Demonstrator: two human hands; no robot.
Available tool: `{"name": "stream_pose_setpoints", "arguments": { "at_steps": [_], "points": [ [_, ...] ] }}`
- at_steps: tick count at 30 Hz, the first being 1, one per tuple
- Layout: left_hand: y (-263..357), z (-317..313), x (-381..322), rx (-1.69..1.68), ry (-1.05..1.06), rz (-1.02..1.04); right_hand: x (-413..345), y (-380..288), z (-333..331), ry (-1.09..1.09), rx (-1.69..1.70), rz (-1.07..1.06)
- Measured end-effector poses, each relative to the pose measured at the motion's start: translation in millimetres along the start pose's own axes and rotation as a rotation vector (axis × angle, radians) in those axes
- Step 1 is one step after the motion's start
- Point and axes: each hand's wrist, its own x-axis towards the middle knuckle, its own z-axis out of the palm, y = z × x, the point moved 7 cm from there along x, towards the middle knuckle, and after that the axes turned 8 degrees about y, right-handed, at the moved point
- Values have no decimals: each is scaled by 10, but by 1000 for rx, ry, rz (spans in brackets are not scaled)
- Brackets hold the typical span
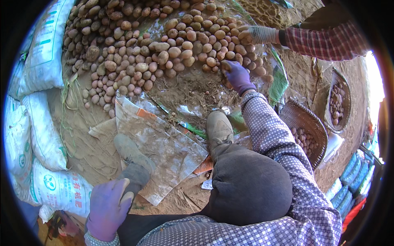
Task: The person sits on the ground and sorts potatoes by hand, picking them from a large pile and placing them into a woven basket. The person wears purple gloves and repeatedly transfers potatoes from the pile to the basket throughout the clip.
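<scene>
My right hand [237,77], in a purple work glove, reaches to the near edge of a large heap of potatoes [174,52]. Its fingertips touch potatoes there; the palm side is hidden, so a firm grip cannot be made out. In a matching glove, my left hand [108,206] is low in the view by my left leg [135,175]. Thumb and forefinger are apart, with nothing visible between them. Loose soil and dry roots [197,87] lie between the heap and my boots.
A co-worker's gloved hand [257,34] touches the heap's right side. Two wicker baskets [317,138] with small potatoes stand at right. Full white woven sacks [46,132] line the left. A flattened plastic sack [157,147] lies by my boots, and packed bundles [351,181] sit lower right.
</scene>
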Motion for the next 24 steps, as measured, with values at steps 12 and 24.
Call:
{"name": "stream_pose_setpoints", "arguments": {
  "at_steps": [12,24],
  "points": [
    [-71,-12,-41,-7,-40,-54,-698,494,-1074,-110,568,386],
    [-24,-7,-15,12,12,10,-1461,983,-1890,-281,-206,119]
  ]
}}
